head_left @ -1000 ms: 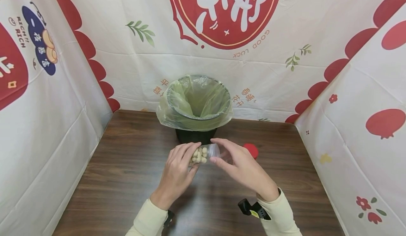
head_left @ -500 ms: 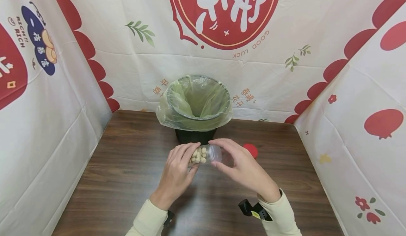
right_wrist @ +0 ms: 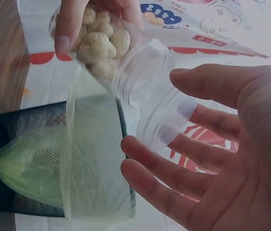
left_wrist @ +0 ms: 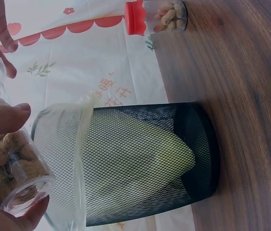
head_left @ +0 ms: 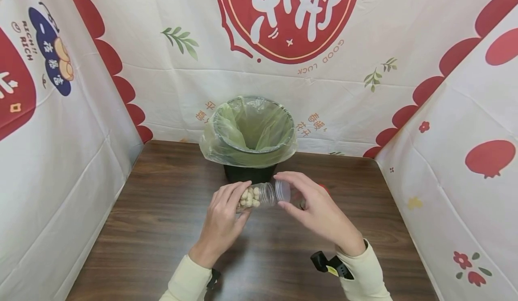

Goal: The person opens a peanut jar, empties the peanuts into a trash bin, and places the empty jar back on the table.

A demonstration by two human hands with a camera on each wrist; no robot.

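A person's left hand (head_left: 221,219) grips a clear jar (head_left: 265,195) of peanuts (head_left: 250,197), fingers curled around its body and thumb opposite, holding it tilted on its side above a dark wood-grain table (head_left: 154,229). At right, the right hand (head_left: 319,211) pinches a clear lid (head_left: 283,190) between thumb and fingers just beside the jar's threaded mouth; its lower fingers are spread. Whether lid and rim touch cannot be told.

At the far side, centre, stands a black mesh bin (head_left: 248,173) with a yellowish-green bag (head_left: 251,159) folded over its rim; the jar is held near it, on the near side. To the right, a second jar (left_wrist: 168,18) of peanuts stands upright under a red lid (left_wrist: 135,18), partly hidden behind the right hand in the head view.

A white cloth (head_left: 133,13) with red scallops hangs at left, far and right. "GOOD LUCK" curves beneath a red medallion (head_left: 293,17) whose white characters are cut off; "RICH!! RICH" reads at left beside a blue emblem (head_left: 50,53). A yellow tag (head_left: 332,271) on the right wrist's black strap (head_left: 341,267) is too small to read.
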